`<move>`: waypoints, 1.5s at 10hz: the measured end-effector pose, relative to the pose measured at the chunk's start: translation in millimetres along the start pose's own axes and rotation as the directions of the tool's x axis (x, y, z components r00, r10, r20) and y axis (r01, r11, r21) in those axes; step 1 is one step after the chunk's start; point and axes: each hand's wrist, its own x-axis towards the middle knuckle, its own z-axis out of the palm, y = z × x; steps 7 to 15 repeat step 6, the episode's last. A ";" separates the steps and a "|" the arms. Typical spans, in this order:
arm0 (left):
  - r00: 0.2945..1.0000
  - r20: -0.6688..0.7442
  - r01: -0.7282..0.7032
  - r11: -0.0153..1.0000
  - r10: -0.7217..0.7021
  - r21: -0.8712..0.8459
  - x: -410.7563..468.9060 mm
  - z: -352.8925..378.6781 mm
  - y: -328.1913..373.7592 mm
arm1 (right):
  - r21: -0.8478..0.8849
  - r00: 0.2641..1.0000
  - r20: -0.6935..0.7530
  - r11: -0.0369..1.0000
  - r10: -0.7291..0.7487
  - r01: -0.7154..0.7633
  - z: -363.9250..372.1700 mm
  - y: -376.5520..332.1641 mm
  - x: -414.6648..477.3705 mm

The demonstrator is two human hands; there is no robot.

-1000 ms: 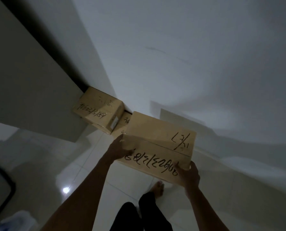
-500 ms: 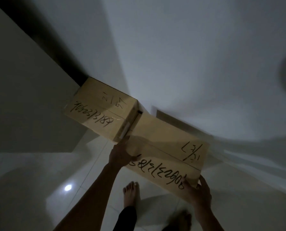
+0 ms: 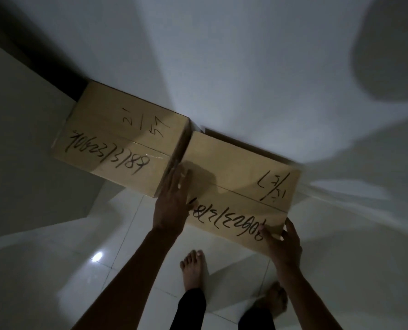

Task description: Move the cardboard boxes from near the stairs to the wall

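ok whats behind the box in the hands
The white wall is right behind the held box, with another box beside it on the left. The strip between box and wall, and anything beneath it, is hidden.

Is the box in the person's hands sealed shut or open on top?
Shut. The held box's top flaps lie flat and meet along a closed centre seam, with handwriting across them; no flap is lifted.

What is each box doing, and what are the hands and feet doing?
Box in the corner: closed, taped, against the wall.
Held box: closed, right beside the first.
Left hand: flat on the held box's left edge.
Right hand: gripping its near right corner.
Foot: bare, on the tiled floor.
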 end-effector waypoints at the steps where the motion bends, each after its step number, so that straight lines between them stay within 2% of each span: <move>1: 0.997 0.062 -0.054 0.997 0.050 0.063 6.1 5.6 -8.0 | -0.001 0.999 0.024 1.000 -0.026 0.026 4.6 -8.5 8.7; 2: 0.996 0.066 -0.066 0.975 0.053 0.214 18.9 -1.8 -14.4 | -0.024 0.998 0.046 0.999 -0.035 0.036 13.8 -21.9 13.1; 3: 0.985 0.150 -0.138 0.893 0.081 0.427 21.8 -5.8 -12.7 | -0.050 0.998 0.055 0.998 -0.031 0.034 17.9 -23.1 15.2; 4: 0.984 0.174 -0.123 0.866 0.042 0.484 26.4 -6.4 -14.2 | -0.074 0.997 0.074 0.997 -0.025 0.030 17.2 -22.7 16.3; 6: 0.976 0.212 -0.141 0.898 0.054 0.417 21.8 -18.4 -15.1 | -0.153 0.994 0.112 0.988 -0.015 0.032 12.0 -40.7 14.6; 15: 0.976 0.212 -0.141 0.898 0.054 0.417 21.8 -18.4 -15.1 | -0.153 0.994 0.112 0.988 -0.015 0.032 12.0 -40.7 14.6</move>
